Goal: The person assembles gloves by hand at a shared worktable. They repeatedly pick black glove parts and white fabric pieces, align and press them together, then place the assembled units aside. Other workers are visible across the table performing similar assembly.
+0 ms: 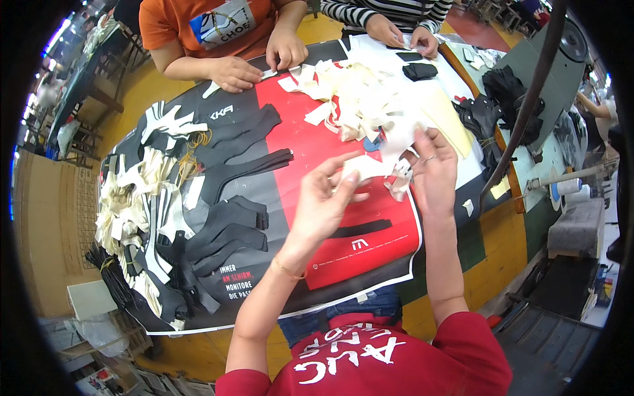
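Over the red part of the sheet, both my hands are raised with pale cut material between them. My left hand [333, 195] pinches a white cut piece [367, 166] between thumb and fingers. My right hand [432, 168] grips a white strip [398, 140], blurred by motion, with a small crumpled end hanging below. Whether the two pieces are joined cannot be made out. Just beyond lies a loose heap of cream cut pieces [360, 89]. A dark strip [363, 228] rests on the sheet below my hands.
A printed black and red sheet [231, 264] covers the table. Stacks of black cut pieces [228, 228] and a cream pile [122, 211] lie left. Across the table, a person in orange [205, 33] and one in stripes [396, 20] work with their hands. A dark curved bar [528, 99] stands right.
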A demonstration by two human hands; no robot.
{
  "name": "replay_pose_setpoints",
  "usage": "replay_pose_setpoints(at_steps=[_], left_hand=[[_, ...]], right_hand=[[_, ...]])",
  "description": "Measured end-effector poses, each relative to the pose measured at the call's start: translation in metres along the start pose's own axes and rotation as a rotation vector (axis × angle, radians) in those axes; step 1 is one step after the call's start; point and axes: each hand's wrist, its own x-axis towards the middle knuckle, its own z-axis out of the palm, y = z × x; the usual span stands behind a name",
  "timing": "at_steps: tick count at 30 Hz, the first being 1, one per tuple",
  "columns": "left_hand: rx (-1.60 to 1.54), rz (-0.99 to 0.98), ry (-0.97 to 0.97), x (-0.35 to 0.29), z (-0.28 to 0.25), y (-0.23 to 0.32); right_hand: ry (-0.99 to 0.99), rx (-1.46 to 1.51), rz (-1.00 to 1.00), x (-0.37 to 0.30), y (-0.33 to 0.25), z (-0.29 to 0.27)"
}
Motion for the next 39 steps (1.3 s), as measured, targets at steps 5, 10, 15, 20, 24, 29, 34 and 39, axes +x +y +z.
replay_pose_setpoints(at_steps=[5,10,15,20,24,29,34,39], left_hand=[[0.091,0.025,0.211,-0.012,-0.053,0.01],[0.074,0.069,0.326,-0.002,-0.076,0.032],[-0.013,0.11,-0.049,0.022,-0.027,0.027],[0.64,0.404,0.26,0.041,0.026,0.005],[-0.141,-0.03,-0.146,-0.021,0.01,0.002],[-0.164,-0.104,-0.003,-0.098,-0.015,-0.01],[-0.134,-0.18,0.085,-0.13,-0.039,-0.016],[0.247,-0.032,-0.052,-0.142,-0.032,-0.013]], right_hand=[[0.419,0.456,0.228,0.021,-0.011,-0.062],[0.525,0.424,0.092,0.019,-0.018,-0.097],[0.534,0.222,0.0,0.012,-0.021,-0.069],[0.208,-0.895,-0.651,-0.017,-0.013,-0.018],[-0.145,-1.253,-0.98,-0.054,0.0,0.01],[-0.64,-1.206,-0.491,-0.106,0.007,0.028],[-0.655,-0.952,-0.267,-0.127,-0.001,0.033],[-0.522,-0.936,0.186,-0.116,-0.008,0.042]])
